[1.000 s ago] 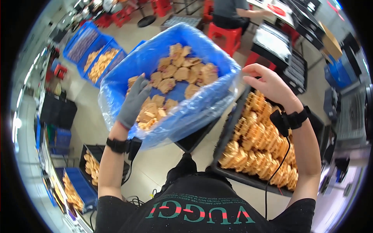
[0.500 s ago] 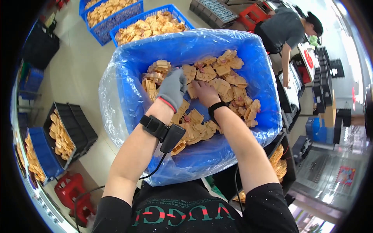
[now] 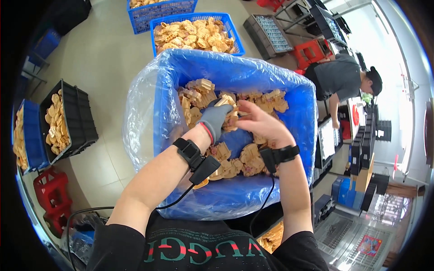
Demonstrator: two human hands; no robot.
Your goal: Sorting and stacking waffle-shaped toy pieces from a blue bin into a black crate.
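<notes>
My left hand [image 3: 214, 118], in a grey glove, is closed around a tan moulded part [image 3: 227, 100] above the heap. Close by on its right, my bare right hand [image 3: 266, 126] has its fingers stretched toward that part, thumb apart. Whether its fingertips touch the part I cannot tell. Below both hands is a large blue bin [image 3: 235, 67] lined with clear plastic film [image 3: 142, 108]. Many similar tan parts [image 3: 252, 159], some with pinkish marks, lie in it around a bare blue patch of its bottom.
Beyond the bin stands a blue basket [image 3: 235, 34] full of tan pieces. A black crate [image 3: 86, 122] of them stands at left, near a red stool [image 3: 52, 194]. At right a person [image 3: 339, 79] works at a bench. Cables run from both my wrist devices.
My left hand has lifted a tan part off the heap. My right hand has risen from the parts and moved rightward. The view has shifted, showing more of the bin's bottom.
</notes>
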